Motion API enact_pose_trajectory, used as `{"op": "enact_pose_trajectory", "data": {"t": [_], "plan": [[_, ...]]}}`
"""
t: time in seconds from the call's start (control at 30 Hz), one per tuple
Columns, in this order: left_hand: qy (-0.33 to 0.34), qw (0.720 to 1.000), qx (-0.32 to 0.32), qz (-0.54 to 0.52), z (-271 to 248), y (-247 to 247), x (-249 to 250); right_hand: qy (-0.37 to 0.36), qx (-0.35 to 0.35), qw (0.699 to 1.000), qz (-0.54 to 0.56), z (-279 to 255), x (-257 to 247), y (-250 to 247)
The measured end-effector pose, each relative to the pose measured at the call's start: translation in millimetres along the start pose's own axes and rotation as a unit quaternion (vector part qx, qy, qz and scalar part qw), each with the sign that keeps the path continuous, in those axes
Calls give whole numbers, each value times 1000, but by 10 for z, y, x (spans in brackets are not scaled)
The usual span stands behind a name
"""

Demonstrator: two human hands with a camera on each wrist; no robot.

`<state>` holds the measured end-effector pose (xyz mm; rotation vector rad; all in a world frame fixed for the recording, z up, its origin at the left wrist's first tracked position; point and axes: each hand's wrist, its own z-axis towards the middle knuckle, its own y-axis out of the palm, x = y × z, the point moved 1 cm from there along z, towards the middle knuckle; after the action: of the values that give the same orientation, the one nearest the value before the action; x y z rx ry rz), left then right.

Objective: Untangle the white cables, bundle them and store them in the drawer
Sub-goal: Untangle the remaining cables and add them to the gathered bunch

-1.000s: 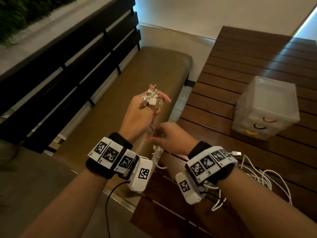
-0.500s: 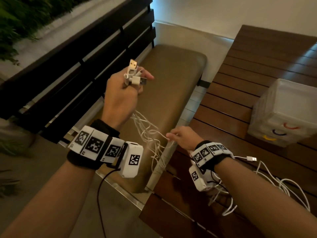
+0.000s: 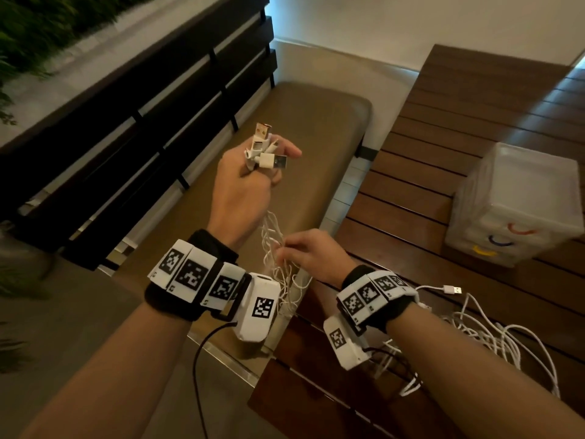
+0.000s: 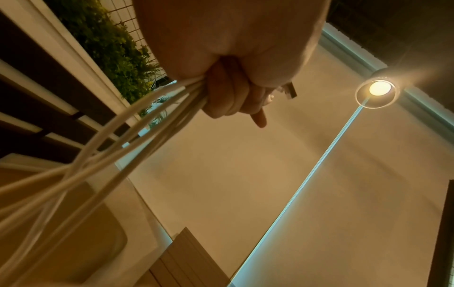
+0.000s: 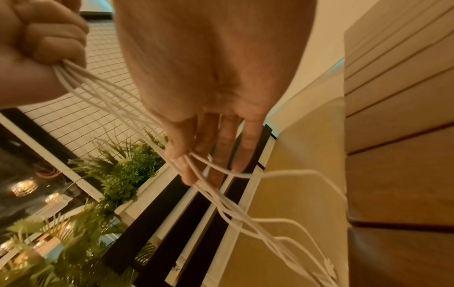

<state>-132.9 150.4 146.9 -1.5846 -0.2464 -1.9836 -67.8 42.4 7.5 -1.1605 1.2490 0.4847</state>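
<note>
The left hand (image 3: 243, 185) is raised in a fist, fingers curled tight round the gathered thin white cables (image 3: 272, 248), forefinger pointing forward. Lower down, the right hand (image 3: 311, 251) pinches the strands between thumb and fingertips (image 5: 189, 174), its other fingers nearly straight.

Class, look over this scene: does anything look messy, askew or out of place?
Yes. The white cables hang crossed and tangled between the left hand, which grips their plug ends, and the right hand. More slack lies in a loose heap on the wooden table.
</note>
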Motion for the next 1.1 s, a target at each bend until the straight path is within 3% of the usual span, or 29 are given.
{"op": "enact_pose_trajectory", "data": {"t": [0.17,0.3,0.37,0.43,0.53,0.6,0.7,0.8,0.87,0.93,1.03,1.1], "plan": [[-1,999,35,27,16,-239,61,2,34,985,167,-147,40,-47],[-10,999,43,18,-16,-398,105,92,11,954,286,-153,274,-88],[-9,999,33,3,-31,-408,135,134,23,965,225,-94,417,-49],[-3,999,32,-9,-32,-393,157,137,46,989,33,6,472,-46],[5,999,37,-4,-37,-347,163,171,-20,957,-234,173,289,-32],[8,999,30,-5,-23,-316,162,187,-53,951,-241,196,117,-102],[-20,1000,-1,-17,1,-275,97,96,-62,988,-101,67,-218,-315],[-56,996,-61,-44,-52,-83,43,-2,-66,997,-24,46,-578,-386],[-54,995,-75,-33,-87,41,41,-40,15,996,-84,100,-669,-364],[-32,997,-74,-11,-89,80,18,-42,79,973,-214,100,-731,-369],[-6,995,-97,-18,-84,54,-9,24,73,930,-358,-41,-813,-372],[-5,995,-97,-22,-76,49,-41,27,52,935,-350,-16,-781,-274]]}}
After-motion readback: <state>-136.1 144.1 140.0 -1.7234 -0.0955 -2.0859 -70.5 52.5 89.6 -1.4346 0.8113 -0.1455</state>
